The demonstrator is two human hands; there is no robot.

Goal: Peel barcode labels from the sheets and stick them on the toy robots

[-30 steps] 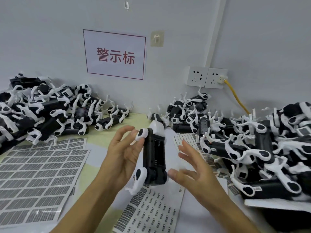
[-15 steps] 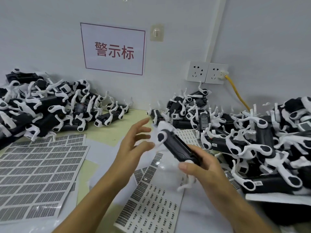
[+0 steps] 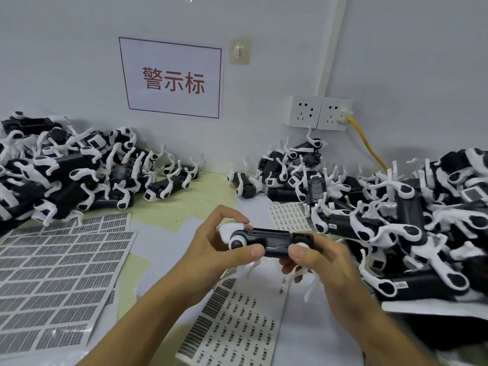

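Observation:
A black-and-white toy robot [image 3: 272, 240] lies level between both hands, its white legs hanging below. My left hand [image 3: 216, 249] grips its white head end, thumb along the front. At the other end, my right hand [image 3: 319, 262] holds the black body with the thumb on a white joint. Under the hands lies a barcode label sheet [image 3: 235, 318] with small labels. A second sheet [image 3: 290, 219] sits behind the robot. No peeled label shows on either hand.
Large sheets of grey barcode labels [image 3: 58, 270] cover the table's left side. Piles of toy robots fill the back left [image 3: 66, 173] and the right [image 3: 401, 212]. A yellow cable [image 3: 367, 143] runs from the wall socket.
The robot went from the left hand to the right, then turned level. Both hands now grip it, lower and nearer the table.

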